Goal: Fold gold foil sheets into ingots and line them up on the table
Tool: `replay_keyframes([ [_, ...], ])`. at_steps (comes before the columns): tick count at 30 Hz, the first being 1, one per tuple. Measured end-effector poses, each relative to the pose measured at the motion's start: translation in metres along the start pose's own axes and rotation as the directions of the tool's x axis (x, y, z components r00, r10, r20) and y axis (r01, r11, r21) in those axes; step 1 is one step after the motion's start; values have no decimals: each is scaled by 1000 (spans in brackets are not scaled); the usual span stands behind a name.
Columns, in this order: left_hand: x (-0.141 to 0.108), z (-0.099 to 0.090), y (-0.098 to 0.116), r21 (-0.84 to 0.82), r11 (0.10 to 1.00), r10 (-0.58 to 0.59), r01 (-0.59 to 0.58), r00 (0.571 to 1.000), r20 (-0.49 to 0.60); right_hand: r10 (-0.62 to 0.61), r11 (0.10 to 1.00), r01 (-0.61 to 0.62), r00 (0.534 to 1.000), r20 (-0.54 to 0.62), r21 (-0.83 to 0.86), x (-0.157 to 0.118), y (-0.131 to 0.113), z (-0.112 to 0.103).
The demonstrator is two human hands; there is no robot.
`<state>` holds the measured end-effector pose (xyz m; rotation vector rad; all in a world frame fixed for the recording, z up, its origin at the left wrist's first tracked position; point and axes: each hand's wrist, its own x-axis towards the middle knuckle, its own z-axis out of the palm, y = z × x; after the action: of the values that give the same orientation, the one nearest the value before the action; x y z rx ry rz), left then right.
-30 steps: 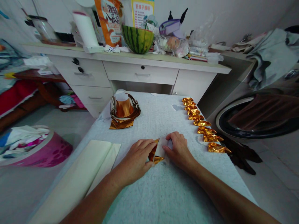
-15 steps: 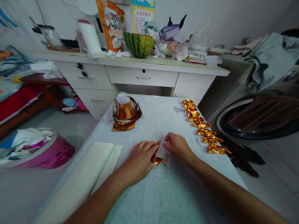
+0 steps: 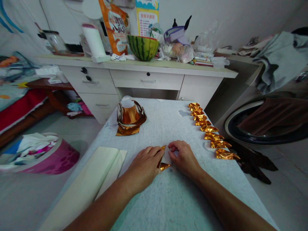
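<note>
A small folded sheet of gold foil paper (image 3: 165, 166) lies on the cloth-covered table, its pale underside turned up on the right. My left hand (image 3: 147, 163) presses over its left part with closed fingers, hiding much of it. At the paper's right edge, my right hand (image 3: 184, 158) has its thumb and fingers curled together against the pale side. Along the table's right edge runs a row of folded gold foil pieces (image 3: 202, 123). Farther back on the left stands a curled stack of gold foil sheets (image 3: 130, 115).
A long folded cream sheet (image 3: 81, 186) lies along the left of the table (image 3: 166, 128). Behind is a white counter (image 3: 168, 69) bearing a cut watermelon (image 3: 143, 48). A pink bin (image 3: 60, 158) stands at left, a washing machine (image 3: 231, 120) at right.
My right hand has moved slightly down and in against the paper's right edge, its fingers curling closer. The left hand stays on the foil. The whole view has shifted slightly.
</note>
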<state>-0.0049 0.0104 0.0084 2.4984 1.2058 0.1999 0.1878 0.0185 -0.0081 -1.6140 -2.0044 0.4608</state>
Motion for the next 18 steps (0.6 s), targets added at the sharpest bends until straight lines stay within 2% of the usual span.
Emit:
replay_keyframes([
  [4,2,-3,2,21,1000,11,-12,1000,13,-40,999,39,998,43,21,-1,0,-3],
  [8,7,-6,2,4,999,37,-37,999,13,-8,1000,8,999,53,-6,-1,-1,-4],
  [13,9,-13,1,-106,992,71,-69,997,18,36,998,-34,999,36,-57,-3,-3,-2],
  [18,8,-19,0,-193,980,60,-49,997,51,48,997,-49,999,-10,-54,-9,-4,2],
])
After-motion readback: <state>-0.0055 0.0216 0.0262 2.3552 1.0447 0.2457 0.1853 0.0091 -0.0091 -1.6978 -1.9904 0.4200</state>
